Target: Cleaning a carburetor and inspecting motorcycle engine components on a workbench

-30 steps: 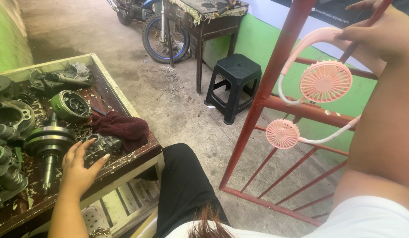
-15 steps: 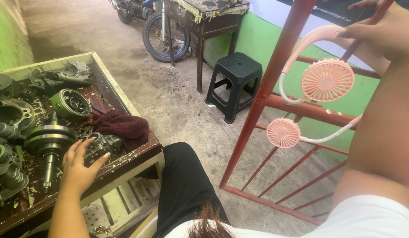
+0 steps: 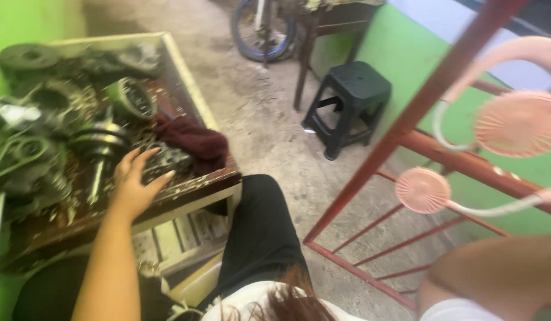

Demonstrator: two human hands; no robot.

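My left hand (image 3: 134,184) rests open on a dark engine part (image 3: 164,161) at the surface's (image 3: 195,184) near edge, beside the maroon rag (image 3: 192,139); nudged, it could drop. Right hand unseen.

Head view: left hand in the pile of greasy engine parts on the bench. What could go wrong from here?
1. The left hand rests bare among oily metal parts by the crankshaft; a sharp edge or pinch could hurt the fingers.
2. The small dark part under the fingertips lies near the bench edge; a nudge might push it off.
3. The dark red rag lies beside the hand and could snag or drag parts. The right hand is out of view.
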